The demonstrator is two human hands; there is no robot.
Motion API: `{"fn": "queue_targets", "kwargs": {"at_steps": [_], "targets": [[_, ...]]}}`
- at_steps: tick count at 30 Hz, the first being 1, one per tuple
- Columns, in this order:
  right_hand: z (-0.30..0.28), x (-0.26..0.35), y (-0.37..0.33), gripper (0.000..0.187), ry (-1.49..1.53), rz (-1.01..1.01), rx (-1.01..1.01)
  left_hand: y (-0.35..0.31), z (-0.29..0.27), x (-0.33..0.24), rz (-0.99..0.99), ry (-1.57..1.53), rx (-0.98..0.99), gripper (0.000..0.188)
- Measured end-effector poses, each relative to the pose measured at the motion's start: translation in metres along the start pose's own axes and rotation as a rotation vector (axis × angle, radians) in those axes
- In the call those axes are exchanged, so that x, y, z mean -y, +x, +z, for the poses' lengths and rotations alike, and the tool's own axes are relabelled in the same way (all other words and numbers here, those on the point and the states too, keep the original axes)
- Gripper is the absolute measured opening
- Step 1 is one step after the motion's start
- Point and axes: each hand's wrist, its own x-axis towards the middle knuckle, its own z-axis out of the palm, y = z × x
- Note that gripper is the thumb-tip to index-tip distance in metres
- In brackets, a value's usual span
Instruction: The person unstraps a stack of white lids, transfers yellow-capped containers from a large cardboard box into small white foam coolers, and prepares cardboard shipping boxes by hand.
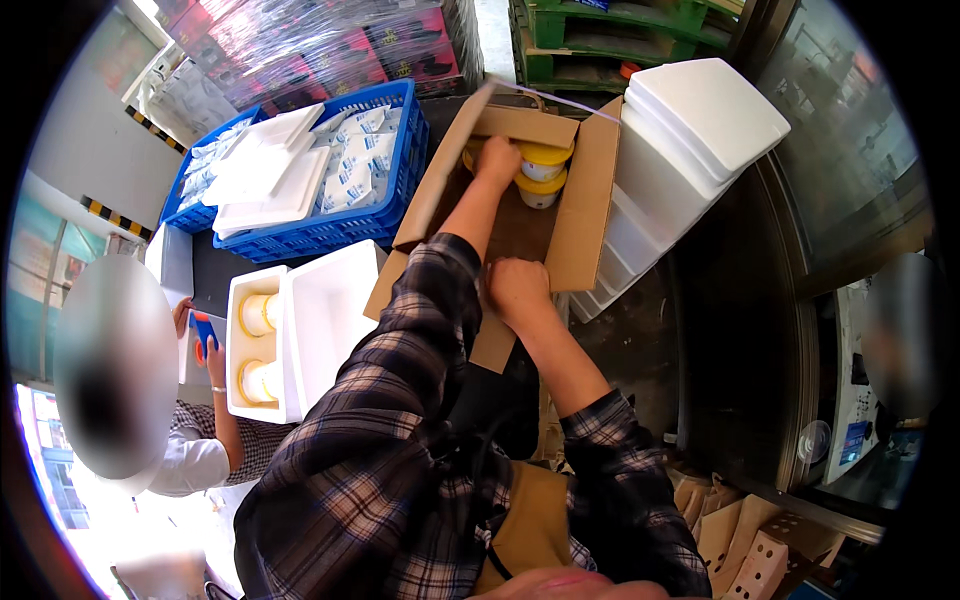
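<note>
An open cardboard box (580,235) stands before me with its flaps raised. My left hand (497,160) reaches down into its far part, fingers curled downward and mostly hidden. Right beside it are white tubs with yellow lids (541,190), stacked against the box's right side. A bit of yellow also shows to the left of that hand, too covered to make out. My right hand (520,288) is closed over the near edge of the box, beside the near flap (493,343).
Left of the box, an open white foam box (285,345) holds two yellow-lidded tubs (259,382). Behind it, blue crates (325,232) carry white packs and foam lids (270,165). White foam boxes (690,130) stack at right. A co-worker's hand (215,360) holds a blue-and-red tool.
</note>
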Motion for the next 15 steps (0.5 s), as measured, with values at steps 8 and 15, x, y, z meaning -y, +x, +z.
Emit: {"fn": "queue_targets", "kwargs": {"at_steps": [8, 15], "targets": [[-0.005, 0.009, -0.003, 0.013, 0.032, -0.077, -0.097, 0.082, -0.070, -0.014, 0.228, 0.431, 0.196, 0.048], [-0.121, 0.037, 0.102, 0.018, -0.085, 0.030, -0.063, 0.023, -0.035, 0.036, 0.325, 0.627, 0.069, 0.044]]}}
